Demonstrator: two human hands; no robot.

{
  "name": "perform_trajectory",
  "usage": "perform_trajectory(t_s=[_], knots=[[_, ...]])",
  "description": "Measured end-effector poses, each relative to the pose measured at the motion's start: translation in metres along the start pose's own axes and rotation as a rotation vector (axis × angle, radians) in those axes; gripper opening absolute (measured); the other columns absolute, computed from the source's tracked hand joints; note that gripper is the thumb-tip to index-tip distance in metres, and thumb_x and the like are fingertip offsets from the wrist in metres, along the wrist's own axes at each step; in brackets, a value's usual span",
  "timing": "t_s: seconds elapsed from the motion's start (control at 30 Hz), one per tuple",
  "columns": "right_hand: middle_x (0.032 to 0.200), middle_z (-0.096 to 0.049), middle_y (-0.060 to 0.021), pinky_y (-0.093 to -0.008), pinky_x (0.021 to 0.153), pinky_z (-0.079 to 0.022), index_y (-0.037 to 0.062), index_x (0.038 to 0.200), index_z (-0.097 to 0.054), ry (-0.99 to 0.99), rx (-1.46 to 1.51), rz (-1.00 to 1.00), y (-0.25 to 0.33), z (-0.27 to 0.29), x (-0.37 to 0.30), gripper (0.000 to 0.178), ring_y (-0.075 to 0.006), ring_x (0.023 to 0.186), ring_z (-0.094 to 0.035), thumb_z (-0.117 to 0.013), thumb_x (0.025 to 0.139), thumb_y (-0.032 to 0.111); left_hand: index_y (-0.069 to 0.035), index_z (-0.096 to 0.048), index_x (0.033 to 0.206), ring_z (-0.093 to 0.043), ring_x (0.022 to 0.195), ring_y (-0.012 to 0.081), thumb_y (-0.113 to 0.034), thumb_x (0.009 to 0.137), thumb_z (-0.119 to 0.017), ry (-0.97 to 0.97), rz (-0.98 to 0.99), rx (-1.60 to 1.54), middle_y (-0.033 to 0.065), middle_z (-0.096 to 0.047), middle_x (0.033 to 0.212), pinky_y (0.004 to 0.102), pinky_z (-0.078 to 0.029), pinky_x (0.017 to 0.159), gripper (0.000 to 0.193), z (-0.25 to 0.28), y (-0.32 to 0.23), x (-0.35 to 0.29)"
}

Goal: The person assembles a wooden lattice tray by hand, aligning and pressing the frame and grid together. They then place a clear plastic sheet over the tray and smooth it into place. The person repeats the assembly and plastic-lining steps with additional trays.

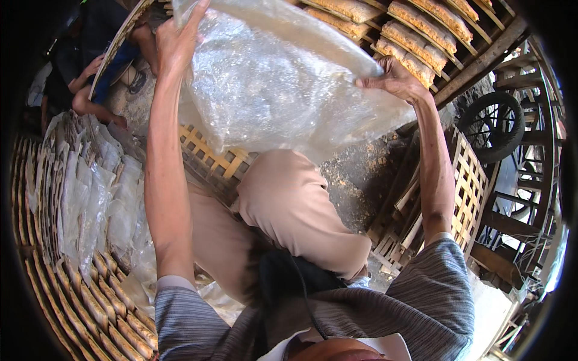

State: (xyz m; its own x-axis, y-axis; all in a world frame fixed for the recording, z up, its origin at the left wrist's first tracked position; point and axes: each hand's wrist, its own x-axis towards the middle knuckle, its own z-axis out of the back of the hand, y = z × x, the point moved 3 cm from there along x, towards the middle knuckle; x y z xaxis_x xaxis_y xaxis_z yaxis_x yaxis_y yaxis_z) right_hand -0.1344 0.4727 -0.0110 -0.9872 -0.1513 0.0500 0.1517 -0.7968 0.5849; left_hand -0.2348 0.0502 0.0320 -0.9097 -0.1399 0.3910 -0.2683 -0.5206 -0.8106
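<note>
Translucent, wrinkled plastic sheet — left hand and right hand finger-pinch opposite sides, apparently keeping it spread.

A clear plastic sheet, glossy and finely crinkled, with whitish glints across its face, hangs spread out in the upper middle of the view. Its upper border slopes down toward the right, and its uneven lower edge droops loosely in soft folds.

Plastic sheet left of wheel
</note>
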Motion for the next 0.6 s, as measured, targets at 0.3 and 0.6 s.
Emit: perform_trajectory(t_s=[0.3, 0.6], knots=[[0.125, -0.074, -0.0128, -0.049, 0.104, -0.056, 0.0119, 0.14, -0.063, -0.207, 0.7, 0.082, -0.047, 0.048, -0.011, 0.076, -0.0279, 0.112, -0.071, -0.09, 0.075, 0.041, 0.004, -0.075, 0.113, -0.063, 0.079, 0.0116, -0.044, 0.092, -0.08, -0.193, 0.116, -0.357, 0.0053, -0.072, 0.093, 0.0304, -0.052, 0.071, 0.052, 0.041, 0.02, 0.009], [0.133, -0.066, -0.016, -0.057, 0.118, -0.04, 0.0015, 0.143, -0.05, -0.293, 1.684, 0.22, -0.069, -0.065, 0.017, 0.055, -0.0308, 0.124, -0.063, -0.062, 0.104, 0.038, 0.004, -0.073, 0.112, -0.065, 0.074, 0.0144, -0.045, 0.09, -0.082, -0.266, 0.179, -0.502, 0.0086, -0.074, 0.096, 0.0314, -0.054, 0.066, 0.054, 0.065, 0.048, 0.016]])
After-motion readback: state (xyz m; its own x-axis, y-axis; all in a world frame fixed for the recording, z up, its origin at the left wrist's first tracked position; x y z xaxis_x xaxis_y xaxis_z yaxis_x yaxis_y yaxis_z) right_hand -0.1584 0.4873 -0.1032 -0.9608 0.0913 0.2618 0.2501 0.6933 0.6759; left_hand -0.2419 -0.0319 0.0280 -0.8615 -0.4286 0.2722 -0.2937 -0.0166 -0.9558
